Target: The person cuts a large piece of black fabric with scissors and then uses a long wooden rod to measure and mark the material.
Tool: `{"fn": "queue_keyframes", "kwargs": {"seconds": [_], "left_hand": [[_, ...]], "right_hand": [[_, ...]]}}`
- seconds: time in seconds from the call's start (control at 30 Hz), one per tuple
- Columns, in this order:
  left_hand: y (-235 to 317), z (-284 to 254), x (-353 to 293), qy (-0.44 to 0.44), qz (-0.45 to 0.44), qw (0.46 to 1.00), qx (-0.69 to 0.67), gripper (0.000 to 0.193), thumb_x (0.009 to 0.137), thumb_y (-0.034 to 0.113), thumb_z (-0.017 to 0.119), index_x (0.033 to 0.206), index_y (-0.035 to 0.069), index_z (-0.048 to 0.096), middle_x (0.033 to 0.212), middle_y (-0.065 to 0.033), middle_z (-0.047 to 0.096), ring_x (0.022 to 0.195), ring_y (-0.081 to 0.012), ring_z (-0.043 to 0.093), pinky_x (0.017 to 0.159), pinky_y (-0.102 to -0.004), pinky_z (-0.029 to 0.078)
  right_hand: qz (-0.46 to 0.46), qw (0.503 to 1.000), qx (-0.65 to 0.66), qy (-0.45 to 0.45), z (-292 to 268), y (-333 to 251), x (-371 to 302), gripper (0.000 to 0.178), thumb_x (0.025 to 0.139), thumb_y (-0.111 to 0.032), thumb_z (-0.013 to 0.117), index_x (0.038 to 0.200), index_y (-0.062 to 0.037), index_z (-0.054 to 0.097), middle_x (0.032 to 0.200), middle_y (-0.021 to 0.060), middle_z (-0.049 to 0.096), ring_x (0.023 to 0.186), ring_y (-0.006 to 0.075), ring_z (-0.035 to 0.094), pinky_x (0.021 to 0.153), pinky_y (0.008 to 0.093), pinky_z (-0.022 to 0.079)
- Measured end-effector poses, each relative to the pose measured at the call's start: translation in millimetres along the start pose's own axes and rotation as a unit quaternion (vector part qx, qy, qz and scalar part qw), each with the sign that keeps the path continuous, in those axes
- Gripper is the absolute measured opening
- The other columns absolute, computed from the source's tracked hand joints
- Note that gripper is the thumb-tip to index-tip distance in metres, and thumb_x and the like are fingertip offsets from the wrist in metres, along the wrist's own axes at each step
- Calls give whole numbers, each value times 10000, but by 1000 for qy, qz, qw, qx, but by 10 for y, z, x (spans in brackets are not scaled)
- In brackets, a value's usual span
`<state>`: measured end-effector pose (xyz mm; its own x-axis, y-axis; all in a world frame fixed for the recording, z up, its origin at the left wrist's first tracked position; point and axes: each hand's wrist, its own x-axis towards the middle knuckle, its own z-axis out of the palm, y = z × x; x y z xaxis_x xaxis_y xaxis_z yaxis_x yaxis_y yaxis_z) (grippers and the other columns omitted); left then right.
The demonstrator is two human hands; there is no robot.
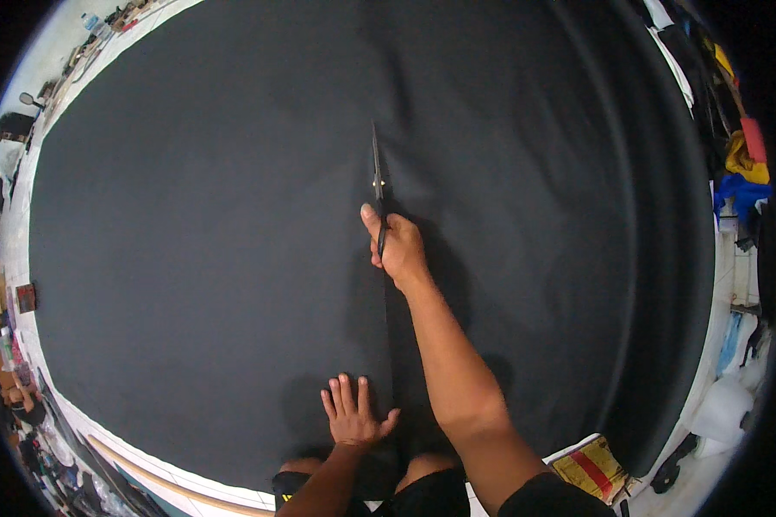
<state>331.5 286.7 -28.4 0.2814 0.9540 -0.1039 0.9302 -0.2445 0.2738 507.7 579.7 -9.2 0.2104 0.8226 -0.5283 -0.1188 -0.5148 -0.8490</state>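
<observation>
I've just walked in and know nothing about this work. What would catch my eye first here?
A huge sheet of black fabric fills nearly the whole view. At its middle the right hand grips long dark scissors whose blades point away from the person, with a straight cut line running back from them. Near the bottom edge the left hand lies flat with fingers spread on the cloth, just left of that line.

Place: a sewing or cloth-cutting workshop.
Big clue: a huge sheet of plain black cloth spread flat, filling almost the whole view.
Tool: long black metal scissors lying on the cloth.
Right side: bright yellow, blue and red folded cloth pieces piled up.
Left side: small cluttered things along the pale floor edge, too small to tell.
</observation>
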Motion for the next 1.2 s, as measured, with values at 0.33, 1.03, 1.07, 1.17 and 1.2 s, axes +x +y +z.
{"fn": "queue_keyframes", "kwargs": {"seconds": [0.33, 1.03, 1.07, 1.17, 1.2], "left_hand": [[-39, 73, -78, -20, 0, 1000, 13, 1010, 740, 687, 676, 1463, 34, 409, 1533, -344, 294, 1446, -522, 245, 1131, -701, 192], [-669, -546, 4949, 185, -72, 979, 48, 678, 958, 464, 474, 1518, 91, 394, 1590, -229, 301, 1493, -401, 231, 1214, -543, 169], [-640, -488, 4956, 168, -75, 982, 46, 686, 961, 472, 469, 1526, 93, 379, 1596, -230, 286, 1496, -404, 222, 1215, -542, 159], [-577, -590, 4950, 138, -82, 986, 52, 708, 960, 477, 476, 1543, 98, 344, 1610, -236, 250, 1501, -409, 203, 1219, -542, 133], [-582, -652, 4956, 136, -86, 986, 52, 710, 956, 472, 485, 1544, 99, 343, 1608, -237, 253, 1501, -410, 203, 1219, -542, 133]], "right_hand": [[-20, 999, -50, 8, 88, -624, 806, 587, 892, -590, 678, 649, -96, 475, 576, 36, 506, 477, 143, 508, 461, 299, 413], [-30, 996, -65, 60, 186, -639, 1210, 538, 891, -527, 720, 688, -77, 506, 602, 14, 525, 488, 111, 508, 449, 279, 410], [-46, 993, -80, 72, 188, -591, 1205, 539, 892, -523, 722, 687, -74, 505, 599, 11, 523, 486, 108, 507, 448, 278, 405], [-76, 985, -109, 105, 196, -426, 1204, 529, 898, -500, 726, 687, -71, 499, 581, 5, 508, 483, 102, 501, 461, 282, 405], [-66, 987, -106, 100, 224, -465, 1176, 523, 899, -494, 728, 687, -75, 497, 577, 4, 504, 481, 103, 499, 463, 284, 405]]}}
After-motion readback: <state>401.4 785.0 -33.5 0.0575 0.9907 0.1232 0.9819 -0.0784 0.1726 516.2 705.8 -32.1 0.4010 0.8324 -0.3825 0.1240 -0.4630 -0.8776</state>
